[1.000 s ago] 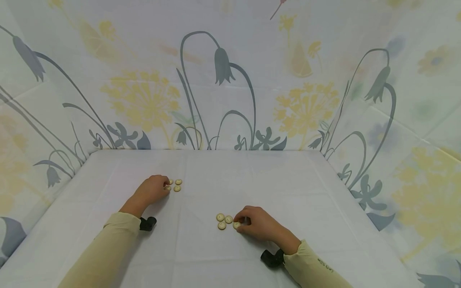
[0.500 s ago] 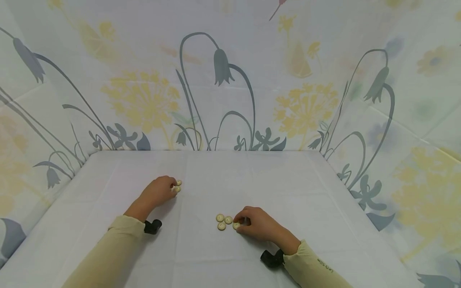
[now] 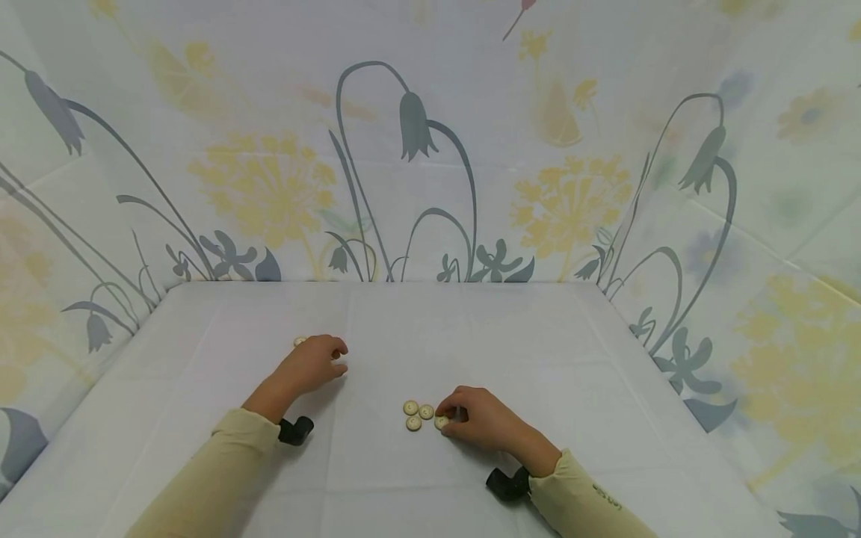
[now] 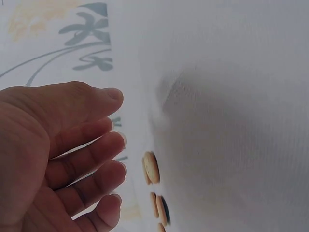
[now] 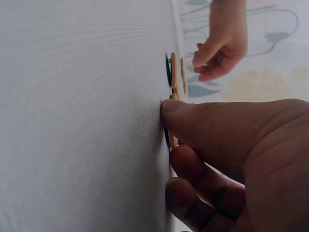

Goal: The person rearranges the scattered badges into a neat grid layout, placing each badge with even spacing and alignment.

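Round disc (image 3: 440, 423), right hand (image 3: 487, 420) nearer

The right hand pinches it on the desk (image 3: 565, 359); three discs (image 3: 426, 412) lie just left. The left hand (image 3: 306, 368), fingers loose, holds nothing, farther forward-left, by another disc (image 3: 299, 341).

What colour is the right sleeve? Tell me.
Pale beige; the sleeve shows best in the head view.

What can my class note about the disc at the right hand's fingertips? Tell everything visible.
The disc is small, round and pale cream, tan at its edge in the right wrist view, perhaps wooden. Any marks on its face are too small to read. It lies roughly flat, low over the white cloth; whether it fully touches it is unclear. The right hand pinches it, hiding part of it. Three similar discs lie to its left.
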The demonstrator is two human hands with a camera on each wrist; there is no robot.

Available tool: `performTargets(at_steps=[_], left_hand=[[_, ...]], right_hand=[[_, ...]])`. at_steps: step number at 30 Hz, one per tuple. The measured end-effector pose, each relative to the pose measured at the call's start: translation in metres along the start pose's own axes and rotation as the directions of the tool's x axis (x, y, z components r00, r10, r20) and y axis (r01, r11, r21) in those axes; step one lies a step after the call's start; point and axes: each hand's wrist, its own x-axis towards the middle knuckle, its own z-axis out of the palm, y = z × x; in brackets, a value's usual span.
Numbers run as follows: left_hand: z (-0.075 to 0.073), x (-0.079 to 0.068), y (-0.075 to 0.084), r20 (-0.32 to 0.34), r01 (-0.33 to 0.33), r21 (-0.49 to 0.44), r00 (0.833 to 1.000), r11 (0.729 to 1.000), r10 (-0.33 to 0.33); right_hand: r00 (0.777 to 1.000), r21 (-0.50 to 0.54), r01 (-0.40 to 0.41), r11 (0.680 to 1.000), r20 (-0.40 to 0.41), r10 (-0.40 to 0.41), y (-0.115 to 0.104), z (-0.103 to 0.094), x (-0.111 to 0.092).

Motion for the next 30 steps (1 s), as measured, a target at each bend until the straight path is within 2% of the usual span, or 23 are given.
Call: performTargets(at_steps=[12,30], left_hand=[[0.009,-0.002,0.013,-0.01,-0.052,-0.013,0.999,0.999,0.052],[0.028,-0.001,0.03,0.034,-0.066,-0.038,0.997,0.997,0.067]], right_hand=[[1.0,-0.014,-0.002,1.0,0.002,0.002,-0.002,0.0,0.0],[1.0,-0.022,0.005,1.0,-0.003,-0.005,-0.002,-0.001,0.0]])
